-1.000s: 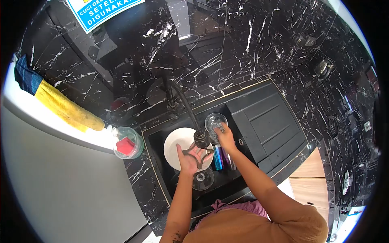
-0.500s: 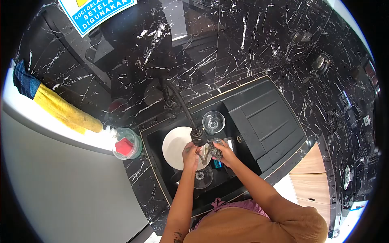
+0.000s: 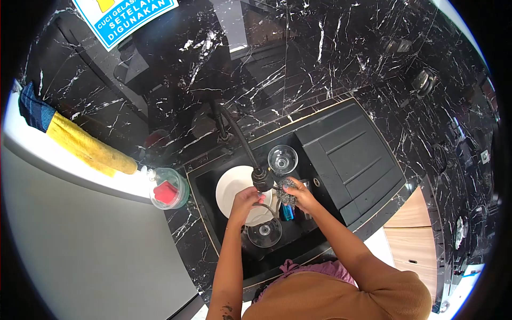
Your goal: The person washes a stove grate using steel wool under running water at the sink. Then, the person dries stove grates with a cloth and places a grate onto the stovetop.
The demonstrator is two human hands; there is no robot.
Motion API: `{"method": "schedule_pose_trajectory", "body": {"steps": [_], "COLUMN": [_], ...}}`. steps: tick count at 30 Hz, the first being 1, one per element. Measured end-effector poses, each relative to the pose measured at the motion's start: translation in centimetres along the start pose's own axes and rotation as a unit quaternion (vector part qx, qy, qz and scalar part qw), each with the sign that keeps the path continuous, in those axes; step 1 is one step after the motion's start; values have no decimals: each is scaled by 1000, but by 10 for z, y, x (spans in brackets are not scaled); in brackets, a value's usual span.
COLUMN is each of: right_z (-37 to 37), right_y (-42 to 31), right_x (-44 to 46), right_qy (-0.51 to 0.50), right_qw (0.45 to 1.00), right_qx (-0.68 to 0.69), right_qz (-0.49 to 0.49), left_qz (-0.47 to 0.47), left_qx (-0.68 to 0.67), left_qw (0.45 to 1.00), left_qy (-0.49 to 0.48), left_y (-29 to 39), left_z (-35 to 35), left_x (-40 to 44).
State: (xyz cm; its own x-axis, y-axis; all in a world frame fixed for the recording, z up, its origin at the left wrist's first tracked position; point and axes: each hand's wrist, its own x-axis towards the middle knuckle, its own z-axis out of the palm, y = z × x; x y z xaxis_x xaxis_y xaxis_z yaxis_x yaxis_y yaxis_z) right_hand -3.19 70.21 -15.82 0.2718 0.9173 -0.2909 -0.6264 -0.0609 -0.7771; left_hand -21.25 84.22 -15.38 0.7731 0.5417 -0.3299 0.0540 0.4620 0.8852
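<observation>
My left hand (image 3: 245, 205) is closed on one end of a thin, curved, hook-shaped grey piece (image 3: 269, 207), whose exact kind I cannot make out. My right hand (image 3: 302, 196) grips a grey mesh scrubber (image 3: 287, 192) close to the piece's other end. Both hands are over the black sink (image 3: 207, 213), just below the black faucet head (image 3: 262, 179). Beneath my left hand lies a large white bowl (image 3: 228, 193). One clear glass bowl (image 3: 282, 160) stands behind the scrubber, and another clear glass dish (image 3: 265, 231) sits nearer my body. A blue item (image 3: 288, 212) shows below the scrubber.
Right of the basin is the ridged black drainboard (image 3: 357, 160). A clear tub (image 3: 181, 188) with a red item (image 3: 165, 192) inside stands at the left edge. Yellow cloth (image 3: 88, 146) hangs further left. The faucet hose (image 3: 239, 136) arches over the basin.
My left hand has shifted left and slightly down, away from my right hand, with the curved piece turned flatter. My right hand stays near its place with the scrubber.
</observation>
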Motion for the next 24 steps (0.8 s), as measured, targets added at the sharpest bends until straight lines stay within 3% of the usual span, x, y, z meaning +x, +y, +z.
{"method": "schedule_pose_trajectory", "body": {"steps": [6,12,15,19,22,24], "right_z": [-5,10,13,10,6,7], "right_y": [2,-11,-13,-9,-11,-12], "right_x": [5,2,6,20,32,37], "right_qy": [-22,-34,-54,-113,-134,-120], "right_qw": [1000,997,993,983,975,976], "right_qx": [-11,-31,-76,-135,-174,-182], "right_qz": [7,54,74,50,27,18], "left_qz": [-4,-198,-281,-290,-227,-228], "left_qx": [66,55,22,-148,-232,-227], "left_qw": [998,975,934,911,889,899], "left_qy": [16,-89,-218,-253,-324,-296], "left_y": [1,31,29,25,24,22], "left_z": [6,13,2,-1,1,3], "left_x": [8,-4,3,-1,-2,-1]}}
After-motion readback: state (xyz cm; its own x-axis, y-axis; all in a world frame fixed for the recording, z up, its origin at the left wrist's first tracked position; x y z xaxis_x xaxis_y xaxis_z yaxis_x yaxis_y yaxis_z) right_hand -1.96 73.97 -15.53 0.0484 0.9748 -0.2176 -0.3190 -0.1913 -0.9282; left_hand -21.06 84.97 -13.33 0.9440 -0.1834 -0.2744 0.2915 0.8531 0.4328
